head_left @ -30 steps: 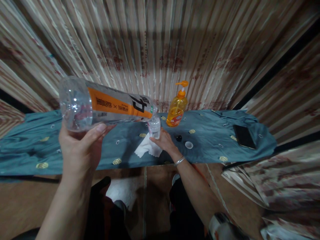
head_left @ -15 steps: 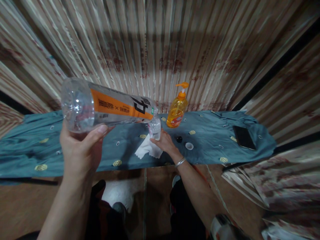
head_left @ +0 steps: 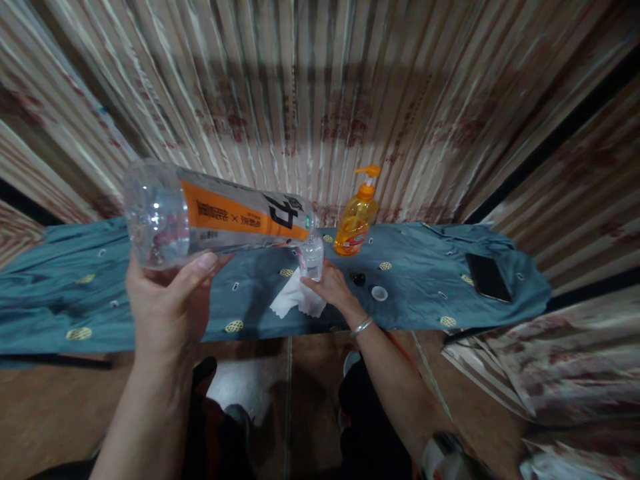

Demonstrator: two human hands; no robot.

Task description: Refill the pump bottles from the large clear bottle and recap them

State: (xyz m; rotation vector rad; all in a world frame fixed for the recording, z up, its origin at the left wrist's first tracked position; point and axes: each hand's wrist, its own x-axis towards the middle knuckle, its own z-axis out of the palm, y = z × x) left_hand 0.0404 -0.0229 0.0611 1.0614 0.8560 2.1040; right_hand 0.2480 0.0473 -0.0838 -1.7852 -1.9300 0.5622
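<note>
My left hand (head_left: 173, 300) is wrapped round the base end of a large clear bottle (head_left: 225, 213) with an orange and grey label. The large bottle lies nearly level in the air, its neck pointing right, at the mouth of a small clear bottle (head_left: 311, 260). My right hand (head_left: 333, 287) grips the small bottle, which stands roughly upright and has some clear liquid inside. Under it lies a white cloth (head_left: 297, 300) on the table. An orange pump bottle (head_left: 354, 223) stands just behind my right hand.
The narrow table (head_left: 410, 310) has a blue-green patterned cover. A black cap (head_left: 359, 279) and a white cap (head_left: 379, 293) lie right of my right hand. A black phone (head_left: 487, 277) is at the right end. Striped curtains (head_left: 325, 100) hang behind the table.
My left hand and the base of the large bottle have shifted very slightly right. The grip of both hands stays the same.
</note>
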